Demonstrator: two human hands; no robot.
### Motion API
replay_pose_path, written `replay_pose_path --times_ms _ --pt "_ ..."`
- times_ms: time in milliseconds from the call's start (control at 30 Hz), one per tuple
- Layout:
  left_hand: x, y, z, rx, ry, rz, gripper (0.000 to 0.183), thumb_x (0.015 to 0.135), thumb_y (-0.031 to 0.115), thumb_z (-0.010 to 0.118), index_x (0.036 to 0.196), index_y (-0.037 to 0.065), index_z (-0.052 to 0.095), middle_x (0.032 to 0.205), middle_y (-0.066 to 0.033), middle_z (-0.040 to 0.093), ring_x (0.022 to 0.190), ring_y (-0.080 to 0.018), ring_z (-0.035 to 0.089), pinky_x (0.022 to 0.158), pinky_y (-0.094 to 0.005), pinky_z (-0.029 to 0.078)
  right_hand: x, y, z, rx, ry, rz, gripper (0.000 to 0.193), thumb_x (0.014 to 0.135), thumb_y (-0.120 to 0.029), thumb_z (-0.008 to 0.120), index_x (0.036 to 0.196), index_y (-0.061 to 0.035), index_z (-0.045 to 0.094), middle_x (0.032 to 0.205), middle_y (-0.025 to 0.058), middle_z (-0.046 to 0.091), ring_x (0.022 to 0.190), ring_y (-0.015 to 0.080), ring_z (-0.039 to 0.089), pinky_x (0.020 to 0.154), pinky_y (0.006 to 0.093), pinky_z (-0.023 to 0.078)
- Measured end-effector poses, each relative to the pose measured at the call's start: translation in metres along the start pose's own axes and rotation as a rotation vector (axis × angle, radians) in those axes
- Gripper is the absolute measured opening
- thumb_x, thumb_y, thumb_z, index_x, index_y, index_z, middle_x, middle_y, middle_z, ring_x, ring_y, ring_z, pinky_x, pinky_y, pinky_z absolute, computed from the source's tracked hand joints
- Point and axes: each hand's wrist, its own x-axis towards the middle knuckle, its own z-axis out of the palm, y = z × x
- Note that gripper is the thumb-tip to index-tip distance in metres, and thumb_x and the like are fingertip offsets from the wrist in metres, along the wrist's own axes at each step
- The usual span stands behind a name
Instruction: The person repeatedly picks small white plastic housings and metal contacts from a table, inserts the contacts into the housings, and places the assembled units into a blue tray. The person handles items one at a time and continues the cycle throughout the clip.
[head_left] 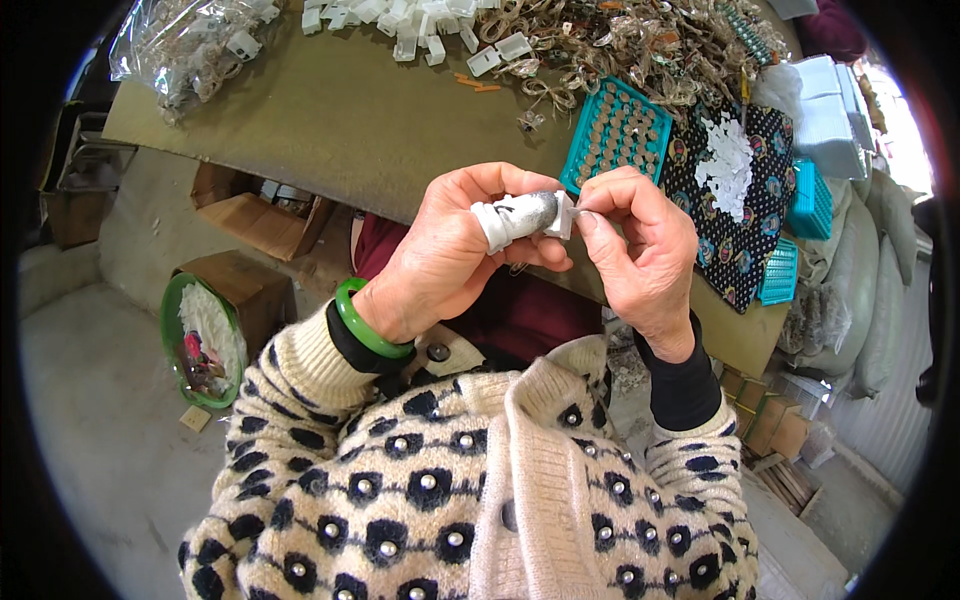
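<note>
small white housing, held in two hands above the table's near edge

item one: a small white housing (564, 216), boxy, in front of the person's chest, gripped at the tip of the left thumb.

left hand (442, 232): closed around the housing, the thumb pressing from the near side with fingers beyond and below. the thumb wears a white wrapping (503, 224), smudged grey; a green bangle (358, 318) sits at the wrist.

right hand (648, 247): thumb and forefinger pinched together on a thin pale piece (577, 211) at the housing's right end; too small to identify, and whether it is already seated cannot be told.

step in hand, as judged: fine fitting or adjusting at that end, the left hand serving as clamp. the next move seems to call for a steady left hold, a light, straight pinch and a check of the seating before either hand lets go.

nearby: a teal tray (582, 132) of round tan parts (627, 130), just beyond the right hand; a dark patterned cloth (738, 268) bearing small white pieces (724, 165).

farther: a tangle of wires (610, 48), a heap of white cases (405, 22) and a clear bag (190, 55), all on the olive table (300, 130).
</note>
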Motion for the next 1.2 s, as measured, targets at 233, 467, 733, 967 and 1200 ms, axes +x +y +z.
replay_pose_path --times_ms 233,467,733,967,1200 --pt "0.002 -0.007 0.002 0.061 0.041 -0.001 0.022 0.093 0.016 0.066 0.109 0.001 0.063 0.096 -0.0118 0.069 0.073 -0.0173 0.07 0.07 -0.0311 0.06 -0.002 0.002 -0.002 -0.333 -0.051 -0.255 0.018 0.076 0.011 0.061 0.089 -0.0009 0.056 0.083 0.0138 0.061 0.071 0.027 0.062 0.066 0.0329 0.051" --pt "-0.009 0.0 0.014 0.102 0.093 0.005 0.02 0.087 0.014 0.074 0.099 0.002 0.062 0.085 -0.0091 0.068 0.062 -0.015 0.065 0.053 -0.0272 0.054 0.004 -0.01 -0.007 -0.178 -0.17 -0.096 0.012 0.077 0.006 0.062 0.084 -0.0007 0.056 0.077 0.0116 0.059 0.068 0.0283 0.062 0.063 0.0328 0.049" --pt "0.002 0.135 0.024 0.845 0.077 0.749 0.016 0.08 -0.002 0.067 0.093 0.006 0.063 0.088 -0.0076 0.068 0.076 -0.0116 0.064 0.056 -0.0215 0.049 0.045 -0.003 0.005 -0.569 -0.118 -0.46 0.028 0.072 0.006 0.064 0.099 -0.0015 0.058 0.102 0.0144 0.056 0.093 0.0321 0.055 0.08 0.0402 0.046" --pt "0.019 0.297 -0.02 1.953 0.371 0.928 0.023 0.082 -0.007 0.058 0.101 0.002 0.067 0.095 -0.0042 0.068 0.083 -0.0167 0.064 0.072 -0.0306 0.05 0.068 0.016 0.018 -0.949 -0.224 -0.586 0.034 0.072 0.001 0.061 0.107 -0.0015 0.061 0.11 0.0125 0.055 0.102 0.0297 0.052 0.087 0.0409 0.042" --pt "-0.018 0.317 -0.05 2.289 0.397 1.102 0.038 0.075 -0.014 0.057 0.107 0.002 0.069 0.108 -0.0108 0.071 0.101 -0.0249 0.068 0.085 -0.0298 0.052 0.077 0.028 0.019 -0.785 -0.243 -0.525 0.022 0.075 -0.001 0.063 0.096 -0.0024 0.059 0.105 0.0127 0.057 0.099 0.0304 0.055 0.086 0.0409 0.044"
